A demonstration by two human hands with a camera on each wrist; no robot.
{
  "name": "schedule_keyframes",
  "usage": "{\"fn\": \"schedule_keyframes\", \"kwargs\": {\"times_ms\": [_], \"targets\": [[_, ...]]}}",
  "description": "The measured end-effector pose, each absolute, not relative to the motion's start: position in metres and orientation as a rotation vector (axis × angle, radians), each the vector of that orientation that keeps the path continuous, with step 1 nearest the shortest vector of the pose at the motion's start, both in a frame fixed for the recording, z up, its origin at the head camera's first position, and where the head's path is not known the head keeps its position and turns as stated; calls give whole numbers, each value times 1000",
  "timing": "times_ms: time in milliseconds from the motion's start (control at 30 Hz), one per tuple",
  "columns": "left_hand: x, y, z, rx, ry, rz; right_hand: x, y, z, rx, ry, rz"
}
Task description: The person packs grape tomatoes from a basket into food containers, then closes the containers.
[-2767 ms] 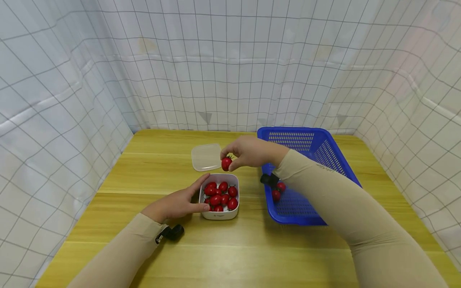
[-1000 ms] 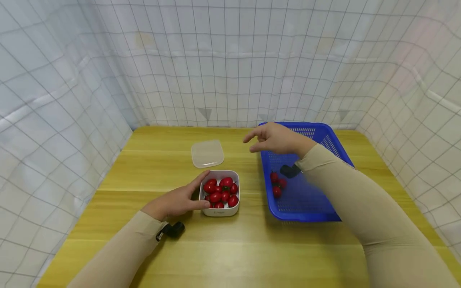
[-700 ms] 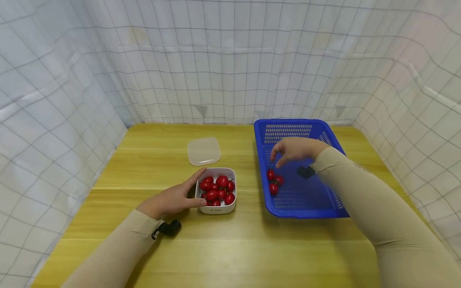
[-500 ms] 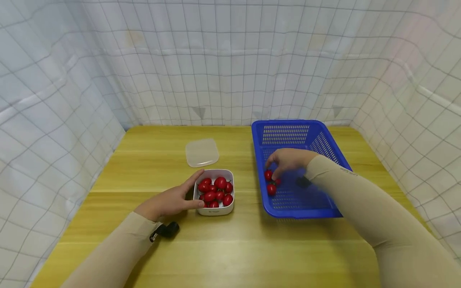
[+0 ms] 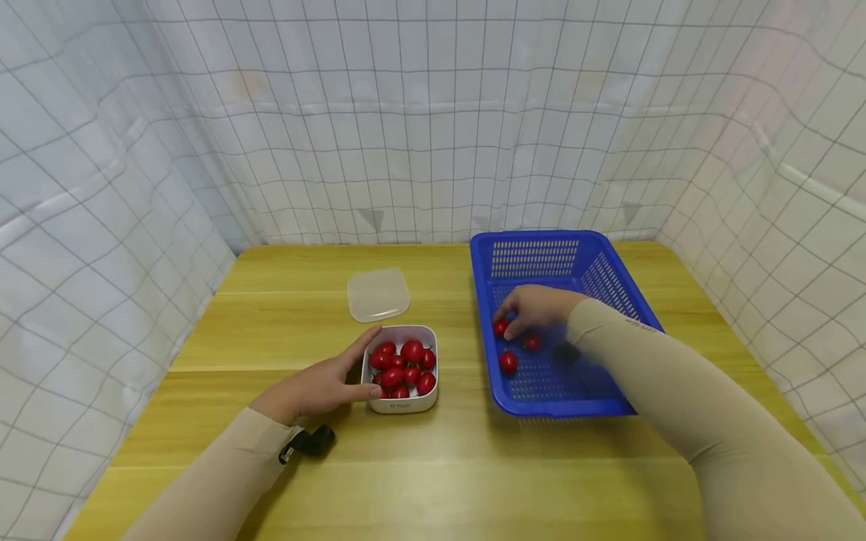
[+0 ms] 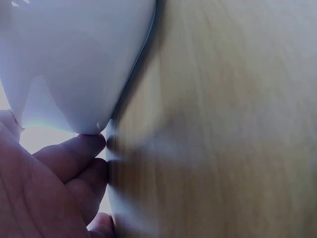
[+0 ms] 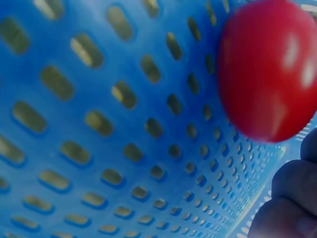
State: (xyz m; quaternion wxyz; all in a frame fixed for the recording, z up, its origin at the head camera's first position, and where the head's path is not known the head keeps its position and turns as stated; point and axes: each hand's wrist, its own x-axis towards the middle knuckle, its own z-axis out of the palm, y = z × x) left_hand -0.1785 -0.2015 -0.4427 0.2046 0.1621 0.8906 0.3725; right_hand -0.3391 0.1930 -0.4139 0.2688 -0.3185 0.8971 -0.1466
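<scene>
With the thumb at the near rim and fingers along the far left side, my left hand (image 5: 318, 387) holds a square white container (image 5: 404, 408). Its fingertips touch the container's wall (image 6: 74, 64) in the left wrist view. Several red cherry tomatoes (image 5: 392, 377) lie inside it. Down in the blue basket (image 5: 497, 387), my right hand (image 5: 537, 306) pinches a cherry tomato (image 5: 501, 328) between thumb and fingers. Two other tomatoes rest there: one under the hand (image 5: 532, 343), one nearer (image 5: 508, 362). A tomato (image 7: 270, 69) looms close in the right wrist view, beside curled fingers (image 7: 292, 198).
A clear, flat lid (image 5: 379, 294) lies on the wooden table (image 5: 419, 481) behind the container. A white gridded curtain (image 5: 433, 135) encloses the table at the back and sides.
My right hand put a tomato into the container, let go, and moved right and down into the basket, where it now pinches another. One basket tomato shifted right. My left hand stayed on the container.
</scene>
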Motion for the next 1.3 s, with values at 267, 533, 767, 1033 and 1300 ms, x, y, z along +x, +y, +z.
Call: {"fn": "schedule_keyframes", "kwargs": {"times_ms": [267,533,767,1033,1300], "targets": [[-178,-200,-444,459,2471,1060,-341,192,-415,-860,2429,-370],[-176,-201,-444,448,2488,1055,-341,189,-415,-848,2429,-346],[-178,-201,-444,462,2495,1054,-341,188,-414,-822,2435,-345],[-178,-202,-444,475,2503,1052,-341,188,-413,-810,2434,-341],[-178,-202,-444,471,2481,1060,-340,187,-415,-845,2446,-321]]}}
